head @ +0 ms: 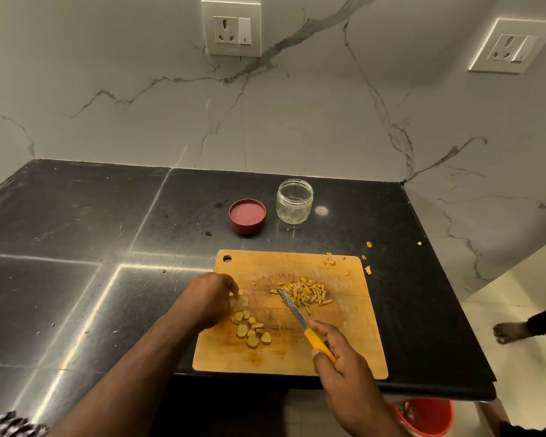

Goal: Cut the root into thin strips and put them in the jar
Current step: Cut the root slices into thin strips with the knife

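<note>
Black stone counter (76, 216) against a veined marble wall (297, 121); two sockets on the wall, the right one seen at an angle. A wooden board (353, 342) lies at the counter's near edge.

Left to right: the left hand (210, 299) rests at the board's left edge, fingertips pinched on a pale slice (242, 299); the fingers hide part of it, and its shape is hard to make out. Just below lie round slices (251, 329) in a loose cluster. Behind the board stands a red lid (247, 216), rim up. Beside it, to the right, stands the jar (294, 201), upright, mouth open; contents unclear through the glass.

The knife (297, 313) runs diagonally, tip pointing up-left and touching the strips (306, 293), which lie heaped at board centre, mostly pointing away from the viewer. The right hand (341, 367) is closed around the yellow handle. Scraps (368, 269) lie off the board's right corner. A bare foot (511, 331) and red bucket (429, 417) are cut off at right.
</note>
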Tool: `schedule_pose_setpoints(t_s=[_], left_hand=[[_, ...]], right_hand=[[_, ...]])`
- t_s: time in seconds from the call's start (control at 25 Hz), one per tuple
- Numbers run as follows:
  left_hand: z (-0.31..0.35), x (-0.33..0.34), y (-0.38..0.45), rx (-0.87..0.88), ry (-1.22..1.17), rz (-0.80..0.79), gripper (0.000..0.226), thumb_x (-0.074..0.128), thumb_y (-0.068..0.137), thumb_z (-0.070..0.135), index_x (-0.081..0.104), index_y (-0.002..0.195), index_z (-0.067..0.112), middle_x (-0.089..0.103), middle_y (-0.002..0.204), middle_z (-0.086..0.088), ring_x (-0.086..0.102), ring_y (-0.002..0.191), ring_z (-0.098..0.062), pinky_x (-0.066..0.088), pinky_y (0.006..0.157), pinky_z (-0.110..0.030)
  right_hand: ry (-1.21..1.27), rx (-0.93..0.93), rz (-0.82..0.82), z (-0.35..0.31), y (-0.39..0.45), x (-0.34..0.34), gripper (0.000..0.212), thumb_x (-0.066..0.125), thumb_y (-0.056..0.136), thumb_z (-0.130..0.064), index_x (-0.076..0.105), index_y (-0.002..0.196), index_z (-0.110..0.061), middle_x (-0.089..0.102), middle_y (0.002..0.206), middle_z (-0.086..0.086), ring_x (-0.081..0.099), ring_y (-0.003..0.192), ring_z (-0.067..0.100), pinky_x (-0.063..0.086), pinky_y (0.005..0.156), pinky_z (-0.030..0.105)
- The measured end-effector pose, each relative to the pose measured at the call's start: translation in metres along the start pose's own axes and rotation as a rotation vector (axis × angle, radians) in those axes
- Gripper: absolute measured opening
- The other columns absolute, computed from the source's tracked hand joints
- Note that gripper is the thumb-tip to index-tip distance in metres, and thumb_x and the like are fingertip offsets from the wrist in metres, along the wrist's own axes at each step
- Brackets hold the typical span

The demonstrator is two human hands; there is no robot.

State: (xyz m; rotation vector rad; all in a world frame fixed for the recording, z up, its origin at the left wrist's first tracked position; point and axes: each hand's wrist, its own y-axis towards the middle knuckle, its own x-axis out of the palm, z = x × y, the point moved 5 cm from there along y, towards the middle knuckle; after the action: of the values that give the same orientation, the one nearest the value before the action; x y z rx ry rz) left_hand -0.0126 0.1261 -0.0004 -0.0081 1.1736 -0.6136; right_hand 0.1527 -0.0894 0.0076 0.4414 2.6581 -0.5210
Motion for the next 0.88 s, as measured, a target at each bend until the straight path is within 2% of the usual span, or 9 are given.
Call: schedule_pose_setpoints(t_s=[0.28,0.44,0.6,0.76,0.88], left_hand=[[-0.005,0.003,-0.004,-0.06,-0.006,0.027,0.017,0.073,0.089,0.019,0.061,0.098,0.028,0.058,0.106,0.003,0.056,0.09,-0.013,0.052,0.075,-0.024],[0.009,0.0,-0.005,0.0,-0.168,0.058,0.014,0.067,0.095,0.016,0.061,0.097,0.029,0.06,0.094,0.011,0.055,0.083,-0.005,0.042,0.061,-0.015],[0.043,0.019,-0.007,0.077,-0.239,-0.061,0.021,0.062,0.096,0.009,0.067,0.107,0.027,0.065,0.101,0.011,0.061,0.09,-0.005,0.053,0.069,-0.021],[0.056,0.026,-0.001,0.084,-0.143,-0.002,0.017,0.065,0.096,0.015,0.068,0.108,0.027,0.067,0.112,0.005,0.06,0.093,-0.008,0.052,0.073,-0.02],[0.054,0.028,-0.002,0.066,-0.079,0.041,0.026,0.066,0.095,0.017,0.069,0.12,0.025,0.066,0.118,0.004,0.057,0.094,-0.009,0.049,0.077,-0.02]], right_hand=[[-0.015,0.001,-0.008,0.0,-0.003,0.0,0.038,0.049,0.1,-0.018,0.053,0.122,-0.049,0.058,0.075,-0.003,0.05,0.054,0.001,0.039,0.052,0.02],[-0.065,0.012,0.011,0.002,-0.003,-0.002,0.037,0.05,0.1,-0.021,0.051,0.124,-0.048,0.06,0.08,-0.005,0.052,0.057,0.0,0.04,0.053,0.019],[-0.125,0.016,-0.004,0.002,-0.003,-0.006,0.038,0.049,0.099,-0.024,0.048,0.127,-0.05,0.059,0.083,-0.008,0.054,0.062,0.001,0.041,0.057,0.017],[-0.152,0.005,-0.028,0.0,-0.004,-0.01,0.039,0.048,0.099,-0.025,0.047,0.128,-0.05,0.061,0.089,-0.008,0.056,0.069,0.004,0.042,0.059,0.016],[-0.164,-0.005,-0.035,0.004,-0.005,-0.014,0.039,0.048,0.099,-0.025,0.045,0.126,-0.054,0.062,0.095,-0.007,0.058,0.074,0.005,0.044,0.063,0.018]])
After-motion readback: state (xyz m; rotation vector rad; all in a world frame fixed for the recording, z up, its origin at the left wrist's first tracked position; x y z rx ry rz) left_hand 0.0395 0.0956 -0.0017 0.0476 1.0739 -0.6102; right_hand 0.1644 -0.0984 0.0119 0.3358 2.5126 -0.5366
